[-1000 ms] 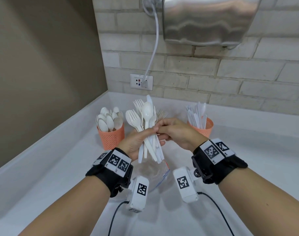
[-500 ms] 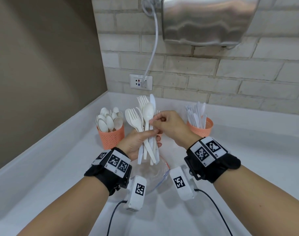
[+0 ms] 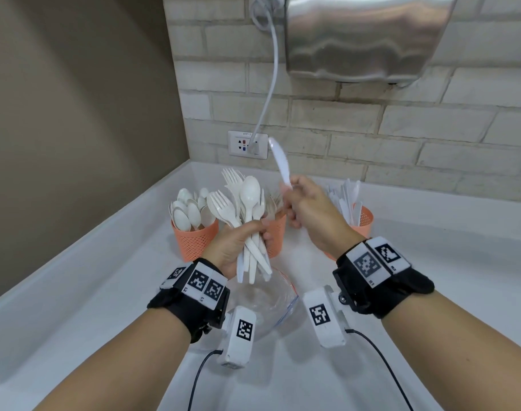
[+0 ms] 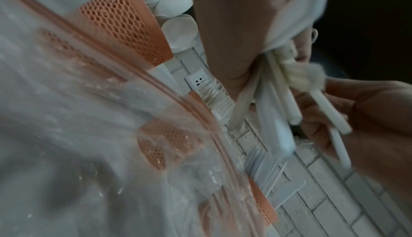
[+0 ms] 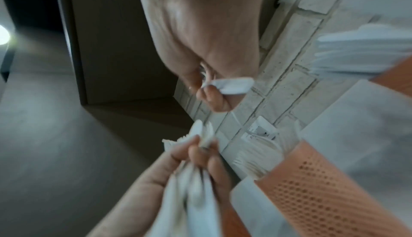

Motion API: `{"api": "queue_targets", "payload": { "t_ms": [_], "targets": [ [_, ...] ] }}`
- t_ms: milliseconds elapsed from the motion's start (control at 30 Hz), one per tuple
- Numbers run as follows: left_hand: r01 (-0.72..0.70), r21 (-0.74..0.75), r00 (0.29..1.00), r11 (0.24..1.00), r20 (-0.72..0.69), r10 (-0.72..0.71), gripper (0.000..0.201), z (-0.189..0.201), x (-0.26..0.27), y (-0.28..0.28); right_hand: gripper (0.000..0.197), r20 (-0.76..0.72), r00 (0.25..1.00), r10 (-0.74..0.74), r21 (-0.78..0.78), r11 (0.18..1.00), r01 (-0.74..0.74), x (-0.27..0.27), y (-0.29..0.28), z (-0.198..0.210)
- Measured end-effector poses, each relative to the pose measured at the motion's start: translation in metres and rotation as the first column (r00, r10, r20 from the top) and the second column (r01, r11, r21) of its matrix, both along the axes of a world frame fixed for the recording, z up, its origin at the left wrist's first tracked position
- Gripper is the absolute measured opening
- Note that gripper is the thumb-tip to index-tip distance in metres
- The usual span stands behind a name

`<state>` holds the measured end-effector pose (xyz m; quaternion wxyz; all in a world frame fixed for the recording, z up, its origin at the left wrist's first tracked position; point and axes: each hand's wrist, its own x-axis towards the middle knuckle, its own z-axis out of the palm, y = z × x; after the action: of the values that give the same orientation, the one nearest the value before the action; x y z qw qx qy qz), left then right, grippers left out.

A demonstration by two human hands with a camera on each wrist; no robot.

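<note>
Fingers (image 5: 214,99), right hand (image 3: 309,209), pinch knife (image 3: 279,161) — left hand (image 3: 232,247) grips cutlery (image 3: 249,221); socket (image 3: 238,149) label illegible.

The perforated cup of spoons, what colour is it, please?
The perforated plastic cup is salmon orange; head view.

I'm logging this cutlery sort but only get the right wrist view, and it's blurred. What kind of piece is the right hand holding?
Observer: In the head view, the right hand pinches what looks like a white plastic knife by its handle, blade pointing up.
Operator: And what does the left hand hold? I see only handles.
Observer: The left hand grips a bundle of white forks and at least one spoon, heads up.
Operator: Is there a cup for spoons? I see none.
Observer: Yes, an orange spoon cup stands at the left end of the row, full of white spoons.
</note>
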<state>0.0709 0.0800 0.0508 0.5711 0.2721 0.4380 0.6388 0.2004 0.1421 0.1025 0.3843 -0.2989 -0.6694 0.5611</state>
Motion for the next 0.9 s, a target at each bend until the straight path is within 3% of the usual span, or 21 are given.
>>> {"api": "queue_targets", "payload": {
  "t_ms": [100, 233, 367, 533, 667, 900],
  "targets": [
    [0.009, 0.028, 0.996, 1.0, 0.084, -0.011, 0.025, 0.003, -0.002, 0.0, 0.021, 0.206, 0.965, 0.164, -0.022, 0.986, -0.163, 0.005, -0.004, -0.018],
    [0.02, 0.077, 0.983, 0.997, 0.18, -0.034, 0.014, 0.004, -0.004, -0.003, 0.043, 0.303, 0.9, 0.314, -0.129, 0.949, -0.288, 0.009, -0.006, -0.033],
    [0.078, 0.104, 0.973, 0.991, 0.211, -0.099, 0.009, 0.005, -0.006, -0.007, 0.016, 0.276, 0.89, 0.364, -0.09, 0.931, -0.353, 0.008, -0.01, -0.037],
    [-0.023, 0.145, 0.969, 0.989, 0.247, -0.013, 0.024, 0.005, -0.013, -0.006, 0.02, 0.321, 0.832, 0.454, -0.124, 0.89, -0.438, 0.016, -0.004, -0.04],
    [-0.096, 0.105, 0.96, 0.99, 0.274, 0.064, 0.021, 0.0, -0.017, 0.0, 0.024, 0.273, 0.808, 0.523, -0.206, 0.852, -0.482, 0.022, 0.002, -0.043],
    [-0.194, 0.031, 0.95, 0.981, 0.255, 0.18, 0.021, -0.004, -0.017, 0.007, 0.038, 0.375, 0.761, 0.529, -0.203, 0.848, -0.49, 0.031, 0.007, -0.046]
  ]
}}
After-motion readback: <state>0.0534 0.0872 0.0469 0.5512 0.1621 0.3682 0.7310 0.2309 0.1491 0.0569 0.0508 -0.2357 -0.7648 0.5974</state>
